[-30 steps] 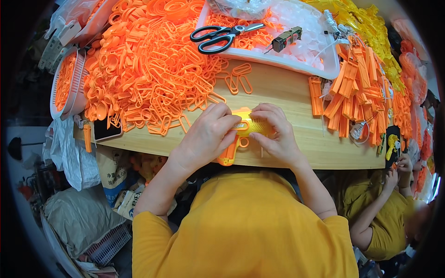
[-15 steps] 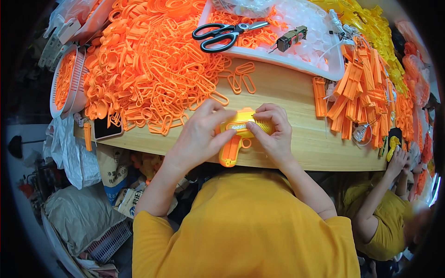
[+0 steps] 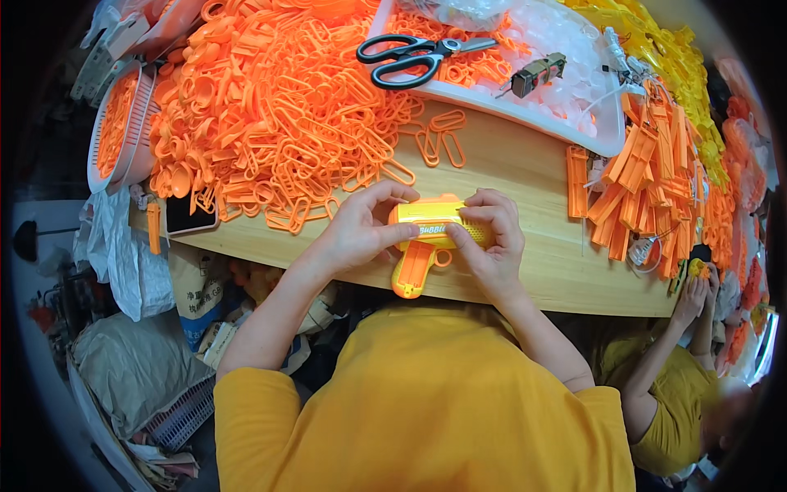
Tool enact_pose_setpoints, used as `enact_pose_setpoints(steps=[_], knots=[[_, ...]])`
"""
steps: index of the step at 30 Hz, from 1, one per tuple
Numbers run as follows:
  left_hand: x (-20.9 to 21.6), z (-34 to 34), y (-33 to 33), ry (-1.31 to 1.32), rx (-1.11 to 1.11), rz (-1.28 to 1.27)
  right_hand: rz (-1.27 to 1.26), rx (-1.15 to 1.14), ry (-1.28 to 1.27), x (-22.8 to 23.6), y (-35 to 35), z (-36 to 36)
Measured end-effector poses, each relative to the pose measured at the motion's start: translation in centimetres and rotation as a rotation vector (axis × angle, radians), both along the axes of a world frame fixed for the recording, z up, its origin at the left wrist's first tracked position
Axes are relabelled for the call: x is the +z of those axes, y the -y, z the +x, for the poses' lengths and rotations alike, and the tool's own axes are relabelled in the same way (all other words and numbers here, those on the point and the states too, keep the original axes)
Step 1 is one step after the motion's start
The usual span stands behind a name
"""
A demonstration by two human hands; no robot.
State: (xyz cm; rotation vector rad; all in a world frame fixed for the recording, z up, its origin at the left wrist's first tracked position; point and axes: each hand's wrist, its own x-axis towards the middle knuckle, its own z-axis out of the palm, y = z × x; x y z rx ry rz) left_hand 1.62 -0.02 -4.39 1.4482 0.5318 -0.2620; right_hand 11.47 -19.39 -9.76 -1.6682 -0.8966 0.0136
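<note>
A yellow and orange toy bubble gun [image 3: 416, 261] is held between my two hands at the table's front edge, its grip pointing toward me. My left hand [image 3: 365, 228] grips the gun's left end, thumb pressed on its side and fingers over the top. My right hand [image 3: 494, 246] closes on the other end, with the thumb on the label strip and fingers along the upper edge. An orange channel shows in the handle, beside a small ring-shaped trigger. Part of the gun's body is hidden by my fingers.
A big pile of orange plastic parts [image 3: 279, 107] covers the table's left. Scissors [image 3: 422, 57] and a small motor-like unit [image 3: 535, 75] rest on a white tray [image 3: 607, 139]. Wired orange battery-holder-like pieces [image 3: 635, 164] lie right. A co-worker's hands [image 3: 695, 295] hold a yellow piece at far right.
My left hand has shifted its thumb and flattened slightly against the gun. The view has moved a little; the gun stays in both hands.
</note>
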Motion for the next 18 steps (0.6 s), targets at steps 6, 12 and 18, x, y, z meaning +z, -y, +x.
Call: enact_pose_setpoints(steps=[6, 12, 18], knots=[[-0.6, -0.3, 0.2, 0.004, 0.029, -0.047, -0.013, 0.012, -0.032, -0.4, 0.4, -0.1], [-1.9, -1.6, 0.4, 0.072, 0.077, -0.231, 0.313, 0.113, -0.521, -1.1, 2.8, 0.7], [-2.3, -2.1, 2.9, 0.140, 0.083, -0.578, 0.471, 0.359, -0.854, 0.0, 2.4, -1.3]])
